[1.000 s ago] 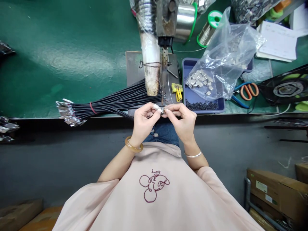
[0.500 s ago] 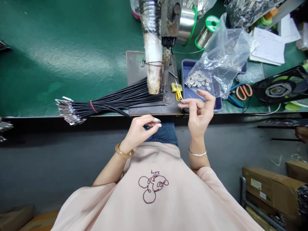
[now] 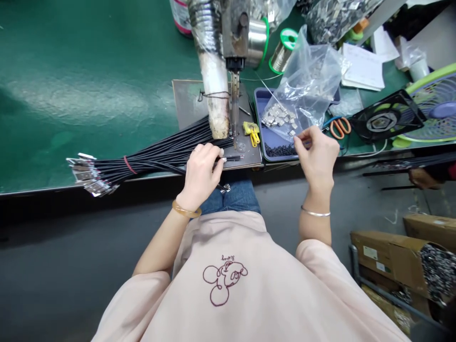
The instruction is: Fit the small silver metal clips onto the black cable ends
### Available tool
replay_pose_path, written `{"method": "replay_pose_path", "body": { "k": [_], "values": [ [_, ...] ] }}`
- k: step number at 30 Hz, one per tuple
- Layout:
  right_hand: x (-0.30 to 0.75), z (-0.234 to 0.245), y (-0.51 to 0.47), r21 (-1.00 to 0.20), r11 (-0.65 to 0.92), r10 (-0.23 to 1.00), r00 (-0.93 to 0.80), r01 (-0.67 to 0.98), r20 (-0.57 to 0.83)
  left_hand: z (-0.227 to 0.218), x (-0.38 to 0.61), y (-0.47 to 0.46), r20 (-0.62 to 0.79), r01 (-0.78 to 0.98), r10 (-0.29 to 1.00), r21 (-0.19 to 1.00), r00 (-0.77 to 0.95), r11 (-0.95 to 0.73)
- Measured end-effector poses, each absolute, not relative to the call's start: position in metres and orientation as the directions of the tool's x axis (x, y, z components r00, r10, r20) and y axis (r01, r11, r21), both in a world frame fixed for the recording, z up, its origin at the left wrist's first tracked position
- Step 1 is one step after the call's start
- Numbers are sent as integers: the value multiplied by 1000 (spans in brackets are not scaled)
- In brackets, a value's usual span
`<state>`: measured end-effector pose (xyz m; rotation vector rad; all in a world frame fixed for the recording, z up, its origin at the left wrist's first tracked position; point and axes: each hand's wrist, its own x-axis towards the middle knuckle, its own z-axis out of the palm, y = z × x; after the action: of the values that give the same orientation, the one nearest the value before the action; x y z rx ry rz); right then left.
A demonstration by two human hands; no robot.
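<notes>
My left hand point(image 3: 203, 171) is closed at the front edge of the grey board, its fingers pinched round a black cable point(image 3: 233, 157) whose stripped end points right. Under the hand, a metal plug point(image 3: 225, 188) shows above my lap. My right hand point(image 3: 317, 156) pinches thumb and forefinger together at the front right of a blue tray point(image 3: 257, 102); whatever is between the tips is too small to make out. In the tray lie small metal shells point(image 3: 278, 115) and tiny black pieces point(image 3: 280, 150). A bundle of black cables point(image 3: 160, 154) lies to the left, tied with a red band.
A soldering stand point(image 3: 235, 95) with a wrapped white duct point(image 3: 215, 95) rises over the board point(image 3: 185, 97). Yellow clip point(image 3: 253, 135), solder spool point(image 3: 283, 50), plastic bag point(image 3: 306, 76), orange-handled cutters point(image 3: 340, 127) and black fan point(image 3: 388, 116) stand around. Another person's hand point(image 3: 422, 178) appears far right.
My left hand has moved up onto the board's front edge. My right hand has swung right and its spread fingers have closed into a pinch. The view has shifted right.
</notes>
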<state>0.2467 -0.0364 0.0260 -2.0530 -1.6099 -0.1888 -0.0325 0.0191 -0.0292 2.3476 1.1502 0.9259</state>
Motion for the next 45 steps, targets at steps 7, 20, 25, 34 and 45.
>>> {"method": "replay_pose_path", "body": {
  "k": [7,20,25,34,45],
  "values": [
    [272,-4,4,-213,-200,921,258,956,292,-29,-35,13,444,426,818,702,367,-571],
    [244,5,-10,-269,-250,920,315,930,235,3,-52,17,302,251,636,735,710,-630],
    [242,3,5,-303,-154,952,223,940,207,-4,-40,20,195,229,652,831,732,-506],
    [240,-2,6,-478,-18,970,131,878,205,-14,-26,7,430,240,671,705,604,-668],
    [171,13,-52,-889,180,927,229,421,296,-25,-15,-10,92,66,956,991,279,-114]
  ]
}}
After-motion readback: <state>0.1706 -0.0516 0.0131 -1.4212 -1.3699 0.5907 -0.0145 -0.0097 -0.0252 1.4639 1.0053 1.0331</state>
